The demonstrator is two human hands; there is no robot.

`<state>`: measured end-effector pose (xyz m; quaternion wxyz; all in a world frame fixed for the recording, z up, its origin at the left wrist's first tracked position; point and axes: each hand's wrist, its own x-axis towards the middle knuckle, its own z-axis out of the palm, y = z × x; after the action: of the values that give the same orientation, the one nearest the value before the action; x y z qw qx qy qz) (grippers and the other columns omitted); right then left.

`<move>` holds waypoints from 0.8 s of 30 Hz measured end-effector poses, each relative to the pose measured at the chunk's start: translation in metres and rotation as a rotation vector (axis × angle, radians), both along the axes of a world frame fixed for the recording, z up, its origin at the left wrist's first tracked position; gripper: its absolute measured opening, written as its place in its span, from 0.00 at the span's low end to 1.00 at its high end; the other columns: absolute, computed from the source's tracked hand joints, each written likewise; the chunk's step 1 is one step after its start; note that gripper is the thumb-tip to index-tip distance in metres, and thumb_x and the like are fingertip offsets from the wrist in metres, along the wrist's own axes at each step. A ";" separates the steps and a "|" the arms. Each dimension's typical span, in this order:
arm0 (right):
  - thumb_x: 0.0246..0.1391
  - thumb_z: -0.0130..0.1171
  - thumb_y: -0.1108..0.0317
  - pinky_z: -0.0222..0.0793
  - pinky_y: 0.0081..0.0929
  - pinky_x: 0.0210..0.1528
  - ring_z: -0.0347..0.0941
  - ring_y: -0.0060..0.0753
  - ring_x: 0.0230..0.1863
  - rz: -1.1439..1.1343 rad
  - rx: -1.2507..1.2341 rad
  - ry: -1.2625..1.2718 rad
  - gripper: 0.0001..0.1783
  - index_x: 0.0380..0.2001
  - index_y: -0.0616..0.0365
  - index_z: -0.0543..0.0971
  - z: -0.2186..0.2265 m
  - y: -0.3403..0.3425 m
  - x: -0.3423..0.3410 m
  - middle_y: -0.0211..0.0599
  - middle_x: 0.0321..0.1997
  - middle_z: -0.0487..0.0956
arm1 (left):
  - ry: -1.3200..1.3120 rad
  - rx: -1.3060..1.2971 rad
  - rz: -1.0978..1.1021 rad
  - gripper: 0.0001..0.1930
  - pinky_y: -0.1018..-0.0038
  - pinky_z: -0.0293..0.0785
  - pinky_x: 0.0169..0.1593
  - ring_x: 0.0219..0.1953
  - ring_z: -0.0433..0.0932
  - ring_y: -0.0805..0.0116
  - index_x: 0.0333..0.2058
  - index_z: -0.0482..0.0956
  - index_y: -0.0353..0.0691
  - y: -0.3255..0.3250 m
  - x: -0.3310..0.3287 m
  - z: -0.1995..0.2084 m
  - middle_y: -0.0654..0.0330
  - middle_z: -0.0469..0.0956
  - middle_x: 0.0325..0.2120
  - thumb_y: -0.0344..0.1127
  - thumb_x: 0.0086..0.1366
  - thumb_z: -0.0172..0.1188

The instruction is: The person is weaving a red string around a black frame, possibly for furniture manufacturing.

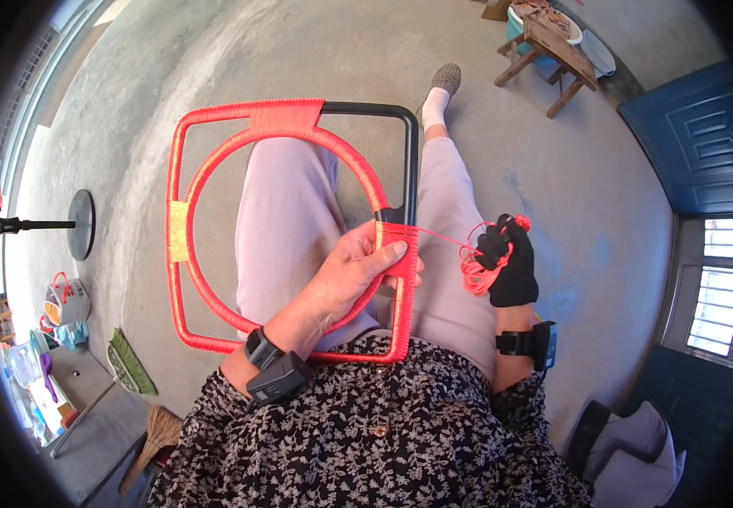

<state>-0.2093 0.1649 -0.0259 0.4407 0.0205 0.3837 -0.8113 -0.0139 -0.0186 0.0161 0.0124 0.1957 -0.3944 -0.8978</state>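
A square frame with a round ring inside it rests over my lap, mostly wrapped in red cord. Its upper right corner is bare black, and a yellow-orange wrapped band joins ring and frame on the left. My left hand grips the wrapped right-side joint, thumb on top of the cord. My right hand, in a black glove, is closed on a loose bundle of red cord. From that bundle, a strand runs taut to the wrapping beside my left thumb.
A wooden stool stands far right by a tub. Blue doors line the right side. At left are a round black stand base, a green broom head, a straw broom and a bag.
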 end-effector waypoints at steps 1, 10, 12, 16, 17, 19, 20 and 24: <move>0.61 0.51 0.61 0.46 0.19 0.17 0.49 0.17 0.17 0.003 0.084 0.028 0.14 0.23 0.48 0.64 -0.002 0.002 -0.001 0.21 0.17 0.54 | 0.000 0.001 -0.002 0.16 0.70 0.77 0.44 0.37 0.82 0.65 0.46 0.70 0.37 0.001 0.000 -0.002 0.54 0.80 0.37 0.43 0.68 0.56; 0.56 0.56 0.64 0.74 0.33 0.33 0.79 0.38 0.31 -0.032 1.082 1.297 0.12 0.43 0.55 0.76 0.043 -0.023 -0.011 0.40 0.32 0.80 | -0.029 -0.219 0.276 0.17 0.77 0.75 0.44 0.41 0.77 0.76 0.51 0.68 0.35 0.000 -0.001 -0.009 0.61 0.77 0.40 0.42 0.72 0.50; 0.54 0.57 0.72 0.74 0.36 0.35 0.78 0.43 0.32 -0.201 1.085 1.744 0.11 0.41 0.54 0.77 0.056 -0.046 0.009 0.39 0.34 0.80 | -0.032 -0.224 0.363 0.21 0.79 0.73 0.45 0.40 0.76 0.76 0.54 0.66 0.32 0.001 -0.001 -0.007 0.61 0.76 0.41 0.44 0.72 0.48; 0.51 0.53 0.72 0.66 0.34 0.56 0.70 0.36 0.55 0.226 0.615 2.449 0.14 0.43 0.54 0.76 0.071 -0.086 0.055 0.38 0.51 0.75 | 0.126 -0.496 0.598 0.18 0.78 0.74 0.43 0.39 0.75 0.77 0.53 0.68 0.34 0.005 -0.003 -0.007 0.62 0.75 0.41 0.40 0.72 0.50; 0.49 0.55 0.69 0.64 0.38 0.60 0.68 0.37 0.59 0.325 0.514 2.455 0.17 0.45 0.55 0.75 0.074 -0.089 0.060 0.37 0.54 0.73 | 0.082 -0.477 0.579 0.16 0.78 0.74 0.43 0.39 0.75 0.77 0.51 0.69 0.34 0.005 -0.003 -0.008 0.62 0.76 0.40 0.38 0.71 0.51; 0.55 0.54 0.69 0.68 0.35 0.56 0.71 0.33 0.56 0.213 0.519 2.229 0.13 0.44 0.58 0.75 0.076 -0.088 0.062 0.37 0.51 0.76 | 0.030 -0.452 0.547 0.12 0.78 0.74 0.43 0.38 0.75 0.77 0.49 0.70 0.33 0.002 -0.003 -0.012 0.63 0.76 0.40 0.33 0.71 0.51; 0.57 0.53 0.68 0.70 0.33 0.53 0.72 0.32 0.53 0.202 0.576 1.840 0.13 0.44 0.59 0.75 0.075 -0.084 0.059 0.36 0.49 0.77 | 0.004 -0.421 0.562 0.09 0.79 0.74 0.44 0.37 0.74 0.78 0.46 0.72 0.34 0.002 -0.003 -0.015 0.65 0.76 0.37 0.29 0.70 0.51; 0.63 0.50 0.64 0.73 0.25 0.41 0.76 0.25 0.43 0.351 0.513 0.862 0.13 0.44 0.61 0.76 0.058 -0.072 0.041 0.34 0.41 0.79 | 0.025 -0.355 0.553 0.07 0.81 0.72 0.40 0.36 0.73 0.81 0.44 0.73 0.34 0.003 -0.004 -0.028 0.66 0.75 0.35 0.28 0.70 0.51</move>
<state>-0.1687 0.0926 0.0319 0.3527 -0.2721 0.7139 -0.5402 -0.0181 -0.0156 -0.0121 0.2942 0.2792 -0.4764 -0.7801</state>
